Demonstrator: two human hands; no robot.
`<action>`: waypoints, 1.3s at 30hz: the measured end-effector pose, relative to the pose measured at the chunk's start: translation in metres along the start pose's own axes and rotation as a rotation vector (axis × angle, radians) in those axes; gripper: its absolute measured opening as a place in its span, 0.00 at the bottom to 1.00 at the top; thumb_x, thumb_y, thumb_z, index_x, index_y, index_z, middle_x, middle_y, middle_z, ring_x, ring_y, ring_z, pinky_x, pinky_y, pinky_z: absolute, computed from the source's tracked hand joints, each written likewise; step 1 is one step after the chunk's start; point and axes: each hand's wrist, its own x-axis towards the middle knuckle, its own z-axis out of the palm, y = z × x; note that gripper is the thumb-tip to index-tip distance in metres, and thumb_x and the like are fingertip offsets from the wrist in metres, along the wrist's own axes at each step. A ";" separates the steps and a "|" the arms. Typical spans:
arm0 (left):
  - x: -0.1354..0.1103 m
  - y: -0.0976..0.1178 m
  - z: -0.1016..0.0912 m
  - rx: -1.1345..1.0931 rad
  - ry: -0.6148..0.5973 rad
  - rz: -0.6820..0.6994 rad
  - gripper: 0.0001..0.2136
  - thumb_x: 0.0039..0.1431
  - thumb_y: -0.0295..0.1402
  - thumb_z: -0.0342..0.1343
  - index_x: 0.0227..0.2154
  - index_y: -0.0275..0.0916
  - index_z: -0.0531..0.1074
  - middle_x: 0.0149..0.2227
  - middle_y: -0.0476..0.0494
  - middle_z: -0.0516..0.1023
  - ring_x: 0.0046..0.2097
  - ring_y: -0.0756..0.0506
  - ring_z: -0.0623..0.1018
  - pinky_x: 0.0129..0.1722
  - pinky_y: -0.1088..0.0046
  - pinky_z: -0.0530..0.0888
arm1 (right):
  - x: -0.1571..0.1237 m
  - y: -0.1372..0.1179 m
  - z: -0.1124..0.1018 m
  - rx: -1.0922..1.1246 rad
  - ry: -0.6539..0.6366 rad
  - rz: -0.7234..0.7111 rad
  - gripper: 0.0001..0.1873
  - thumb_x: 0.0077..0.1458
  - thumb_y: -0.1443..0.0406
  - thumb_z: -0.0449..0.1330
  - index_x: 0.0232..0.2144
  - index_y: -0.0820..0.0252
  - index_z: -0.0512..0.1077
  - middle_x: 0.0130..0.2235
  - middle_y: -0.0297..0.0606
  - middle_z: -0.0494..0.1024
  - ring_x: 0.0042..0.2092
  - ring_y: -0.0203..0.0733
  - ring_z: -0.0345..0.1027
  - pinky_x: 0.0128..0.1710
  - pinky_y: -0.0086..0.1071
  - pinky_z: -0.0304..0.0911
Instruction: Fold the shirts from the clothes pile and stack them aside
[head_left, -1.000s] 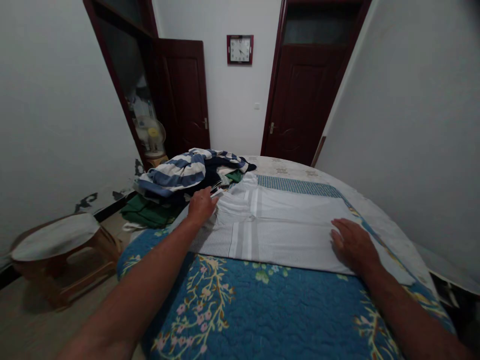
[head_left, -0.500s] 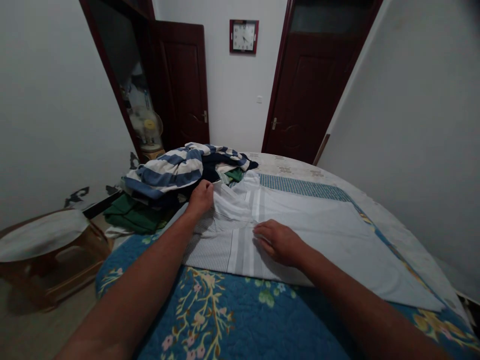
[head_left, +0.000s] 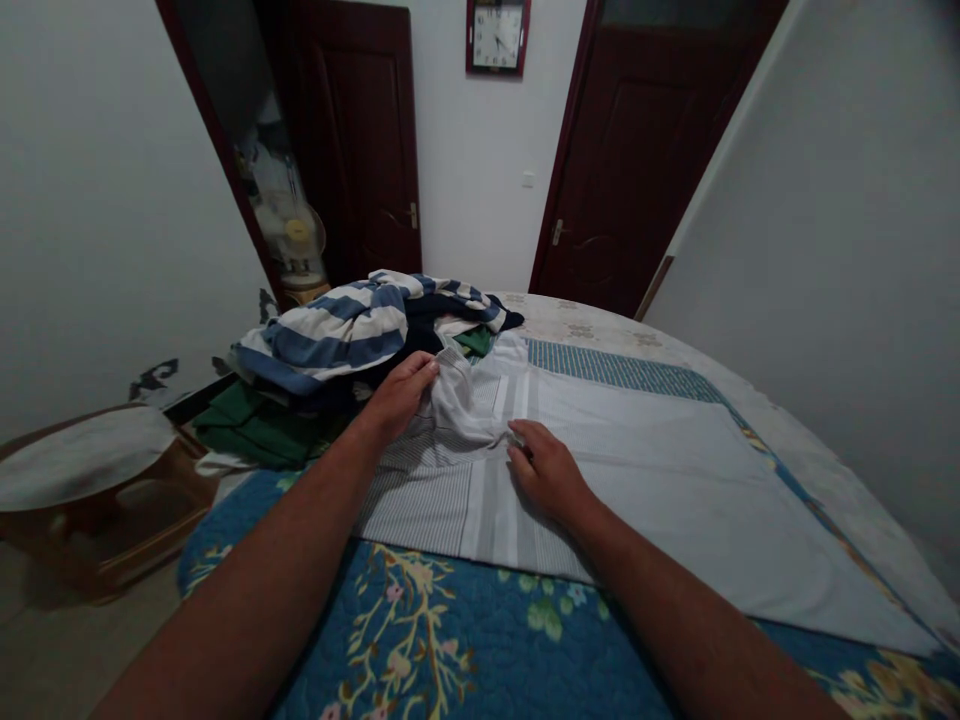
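A white and grey striped shirt (head_left: 645,440) lies spread out on a blue floral quilted cover (head_left: 480,650). My left hand (head_left: 409,385) is closed in a pinch on the shirt near its collar end, where the cloth is lifted and bunched. At the middle of the shirt, my right hand (head_left: 546,468) pinches a fold of the cloth between thumb and fingers. Just beyond my left hand is a heap of clothes with a blue and white striped garment (head_left: 337,325) on top.
Green cloth (head_left: 255,425) hangs out under the heap at the left. A wooden stool (head_left: 97,480) stands on the floor at the left. The round table's pale patterned cover (head_left: 592,315) shows at the far side, with dark red doors (head_left: 622,170) behind.
The cloth between my hands has been lifted and bunched up more. My right hand's fingers have closed on the shirt fold. The view has tilted down slightly.
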 end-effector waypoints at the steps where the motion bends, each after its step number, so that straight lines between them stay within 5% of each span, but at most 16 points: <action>1: -0.001 0.002 0.000 -0.027 -0.021 0.000 0.14 0.63 0.48 0.61 0.38 0.42 0.73 0.29 0.53 0.70 0.28 0.50 0.66 0.28 0.74 0.63 | 0.003 0.001 -0.002 0.022 -0.006 0.041 0.25 0.67 0.63 0.56 0.64 0.60 0.73 0.61 0.53 0.78 0.61 0.54 0.72 0.65 0.50 0.64; 8: -0.007 0.015 -0.001 -0.157 -0.085 0.015 0.16 0.60 0.48 0.65 0.37 0.40 0.74 0.33 0.51 0.74 0.33 0.49 0.71 0.34 0.74 0.69 | 0.044 0.015 -0.017 0.253 -0.133 0.394 0.39 0.63 0.58 0.64 0.73 0.51 0.62 0.64 0.50 0.76 0.35 0.39 0.77 0.42 0.37 0.72; 12: -0.008 0.015 -0.001 -0.173 -0.104 0.023 0.16 0.61 0.48 0.65 0.38 0.40 0.74 0.34 0.50 0.75 0.34 0.48 0.72 0.35 0.73 0.70 | 0.080 0.018 -0.010 0.400 -0.180 0.426 0.48 0.56 0.57 0.70 0.75 0.48 0.60 0.68 0.50 0.72 0.28 0.32 0.72 0.29 0.32 0.67; 14: -0.008 0.014 -0.001 -0.182 -0.116 0.021 0.16 0.62 0.48 0.65 0.39 0.40 0.74 0.34 0.50 0.75 0.34 0.48 0.72 0.35 0.73 0.70 | 0.095 0.017 -0.001 0.490 -0.215 0.453 0.49 0.54 0.58 0.72 0.74 0.49 0.60 0.59 0.48 0.79 0.25 0.33 0.71 0.25 0.31 0.64; 16: -0.008 0.012 -0.002 -0.188 -0.129 0.025 0.16 0.63 0.48 0.65 0.39 0.40 0.73 0.34 0.50 0.74 0.34 0.48 0.72 0.35 0.73 0.70 | 0.107 0.016 0.009 0.556 -0.236 0.484 0.45 0.51 0.59 0.73 0.70 0.55 0.67 0.41 0.39 0.84 0.23 0.34 0.68 0.23 0.30 0.61; 18: -0.007 0.011 -0.004 -0.166 -0.131 0.044 0.15 0.64 0.48 0.64 0.40 0.41 0.74 0.34 0.50 0.74 0.35 0.49 0.72 0.36 0.73 0.70 | 0.114 0.014 0.015 0.580 -0.238 0.474 0.31 0.51 0.61 0.72 0.57 0.60 0.77 0.27 0.31 0.78 0.21 0.34 0.64 0.22 0.29 0.58; 21: -0.007 0.013 -0.010 -0.088 -0.113 0.077 0.16 0.64 0.49 0.63 0.39 0.41 0.74 0.34 0.50 0.74 0.35 0.48 0.71 0.36 0.73 0.70 | 0.119 0.012 0.014 0.574 -0.158 0.432 0.10 0.51 0.64 0.67 0.38 0.59 0.78 0.21 0.29 0.72 0.22 0.35 0.64 0.22 0.29 0.57; 25: -0.008 0.020 -0.020 -0.029 -0.103 0.070 0.17 0.60 0.50 0.66 0.35 0.42 0.72 0.31 0.51 0.72 0.31 0.49 0.69 0.31 0.74 0.67 | 0.115 0.009 0.000 0.595 -0.044 0.419 0.07 0.48 0.66 0.63 0.33 0.55 0.73 0.25 0.30 0.77 0.28 0.39 0.72 0.28 0.30 0.66; 31: -0.022 0.040 -0.022 0.038 -0.221 0.074 0.16 0.55 0.48 0.69 0.32 0.40 0.75 0.28 0.51 0.73 0.28 0.50 0.69 0.28 0.75 0.64 | 0.088 0.003 -0.027 0.609 -0.045 0.360 0.06 0.44 0.65 0.64 0.30 0.56 0.73 0.31 0.34 0.82 0.38 0.43 0.78 0.39 0.35 0.73; 37: -0.055 0.057 -0.014 0.166 -0.689 -0.023 0.13 0.56 0.47 0.70 0.34 0.42 0.85 0.26 0.47 0.79 0.25 0.48 0.72 0.24 0.74 0.66 | 0.043 0.012 -0.037 0.603 -0.052 0.372 0.07 0.46 0.62 0.64 0.30 0.55 0.76 0.48 0.40 0.84 0.46 0.47 0.79 0.43 0.38 0.74; 39: -0.063 0.053 -0.018 0.201 -0.719 -0.027 0.13 0.57 0.47 0.69 0.35 0.43 0.87 0.30 0.44 0.83 0.28 0.46 0.77 0.28 0.71 0.72 | 0.026 0.018 -0.034 0.576 -0.044 0.378 0.07 0.47 0.61 0.65 0.30 0.56 0.77 0.53 0.42 0.83 0.48 0.49 0.78 0.44 0.39 0.74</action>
